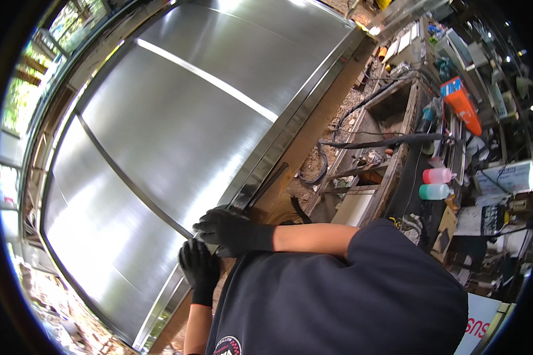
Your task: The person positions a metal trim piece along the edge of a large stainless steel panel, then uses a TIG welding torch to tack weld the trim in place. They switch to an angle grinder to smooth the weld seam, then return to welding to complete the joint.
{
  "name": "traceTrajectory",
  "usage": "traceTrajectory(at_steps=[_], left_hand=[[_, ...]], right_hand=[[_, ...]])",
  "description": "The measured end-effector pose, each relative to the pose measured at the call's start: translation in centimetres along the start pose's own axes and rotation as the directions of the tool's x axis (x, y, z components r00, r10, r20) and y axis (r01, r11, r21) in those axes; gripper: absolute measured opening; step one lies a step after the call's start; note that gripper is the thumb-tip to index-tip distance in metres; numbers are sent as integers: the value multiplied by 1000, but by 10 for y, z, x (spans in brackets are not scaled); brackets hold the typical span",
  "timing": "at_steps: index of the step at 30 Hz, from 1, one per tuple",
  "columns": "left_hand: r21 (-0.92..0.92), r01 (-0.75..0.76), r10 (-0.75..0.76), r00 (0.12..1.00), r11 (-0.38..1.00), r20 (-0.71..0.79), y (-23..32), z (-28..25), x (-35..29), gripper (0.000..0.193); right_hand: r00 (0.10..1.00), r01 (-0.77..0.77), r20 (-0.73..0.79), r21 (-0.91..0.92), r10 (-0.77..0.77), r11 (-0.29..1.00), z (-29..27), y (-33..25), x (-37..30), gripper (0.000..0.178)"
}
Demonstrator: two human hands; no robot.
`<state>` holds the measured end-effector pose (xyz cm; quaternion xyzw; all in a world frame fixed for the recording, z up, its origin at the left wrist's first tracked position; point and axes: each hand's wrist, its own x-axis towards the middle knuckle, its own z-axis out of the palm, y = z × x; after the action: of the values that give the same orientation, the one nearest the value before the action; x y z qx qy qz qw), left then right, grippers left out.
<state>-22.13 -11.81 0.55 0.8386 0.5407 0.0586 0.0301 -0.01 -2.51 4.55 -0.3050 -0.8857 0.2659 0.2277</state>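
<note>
Large brushed silver metal panel (pixel 177 112) laid out broadside, near rim (pixel 166 302) kept within reach. Black-gloved left hand (pixel 199 269) and black-gloved right hand (pixel 234 231) placed close together at rim, beside end of dark narrow strip (pixel 121 173), seemingly for steadying; fingers part-curled, whether anything is gripped cannot be told. Counted: one panel, two gloves, two squeeze bottles: pink bottle (pixel 437 176), green bottle (pixel 434 191).

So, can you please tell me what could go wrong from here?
The gloved left hand and right hand sit close together at the edge of the metal panel, so either might get pinched or cut. The dark cable, strung across the clutter on the right, could perhaps snag an arm.
</note>
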Motion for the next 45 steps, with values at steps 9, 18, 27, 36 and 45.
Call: traceTrajectory(at_steps=[9,18,27,36,45], left_hand=[[-151,-338,332,941,929,-64,97,17,200,56],[-243,-507,486,862,827,-142,161,27,349,56],[-545,558,-330,823,626,463,155,14,384,41],[-460,677,-367,716,575,594,157,11,404,48],[-224,644,-368,649,731,666,167,-13,424,46]], right_hand=[[789,-497,-399,33,467,867,-116,80,-132,44],[797,-524,-487,-261,358,811,-202,207,-190,42],[578,-732,-409,123,707,670,-368,418,-197,30],[499,-832,-75,-319,863,454,-439,482,-145,37],[541,-678,-36,-610,840,410,-445,456,-107,35]])
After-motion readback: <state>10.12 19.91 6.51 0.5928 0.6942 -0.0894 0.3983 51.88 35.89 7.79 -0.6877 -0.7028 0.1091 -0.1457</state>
